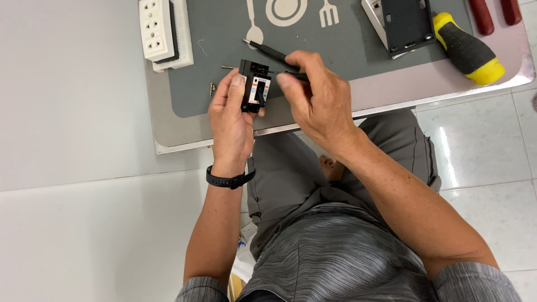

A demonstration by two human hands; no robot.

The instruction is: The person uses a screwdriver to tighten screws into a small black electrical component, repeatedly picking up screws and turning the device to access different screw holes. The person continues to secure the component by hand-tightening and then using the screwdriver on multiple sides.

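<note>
My left hand (229, 117) grips a small black circuit breaker (254, 86) with a white label and a black switch lever, holding it upright over the front edge of the tray. My right hand (313, 95) holds a slim black screwdriver (268, 53); its handle end points up and to the left, and its tip end is hidden under my fingers beside the breaker's top right corner. Two small screws (212, 88) lie on the grey mat just left of the breaker.
A metal tray (168, 146) carries a grey mat (347, 50) with white cutlery symbols. A white socket strip (156, 28) lies at its far left. A black and white box part (403, 22), a yellow-black screwdriver (467, 50) and red tool handles (492, 14) lie at the right.
</note>
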